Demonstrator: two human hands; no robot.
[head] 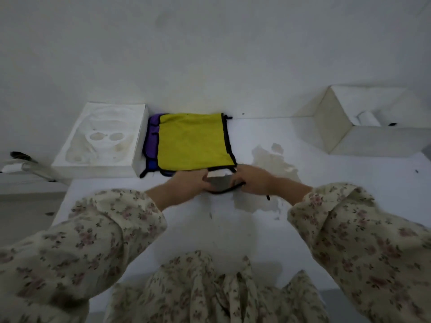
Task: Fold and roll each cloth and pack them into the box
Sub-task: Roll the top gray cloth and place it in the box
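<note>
A yellow cloth [193, 141] with a black border lies flat on top of a pile, with a purple cloth [152, 129] and a blue one [151, 164] showing at its left edge. Just in front of the pile, my left hand [189, 183] and my right hand [253, 180] both grip a small grey cloth [219, 184] with a black border, held between them close to the table. The open white box [338, 127] stands at the far right with something white inside it.
A white foam block [102, 141] with moulded hollows sits left of the pile. The white table [210, 229] has a yellowish stain [272, 159] right of the hands. A wall runs behind. My flowered sleeves fill the foreground.
</note>
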